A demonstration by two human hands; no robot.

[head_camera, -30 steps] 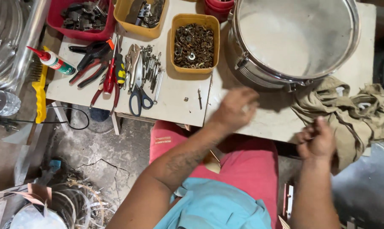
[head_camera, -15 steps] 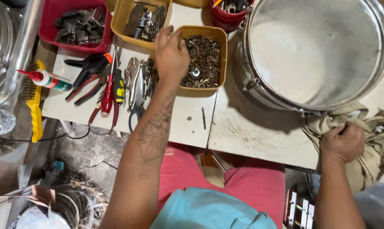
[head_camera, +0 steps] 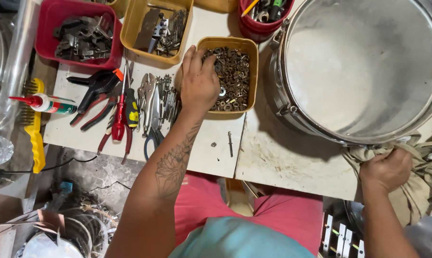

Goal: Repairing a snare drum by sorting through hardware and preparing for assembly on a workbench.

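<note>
Reaching forward, left hand (head_camera: 198, 82) fingers dip into the nut tray (head_camera: 231, 75).

Two hands: the left hand (head_camera: 198, 85) and the right hand (head_camera: 385, 168). Three yellow bins, one (head_camera: 251, 67) full of nuts; one red tray (head_camera: 48, 24) at ten o'clock; one steel drum (head_camera: 359, 71); one glue tube (head_camera: 44, 103); one yellow brush (head_camera: 34, 138).

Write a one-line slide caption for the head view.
Left hand in a yellow bin of nuts; right hand grips a cloth beside a steel drum.
</note>
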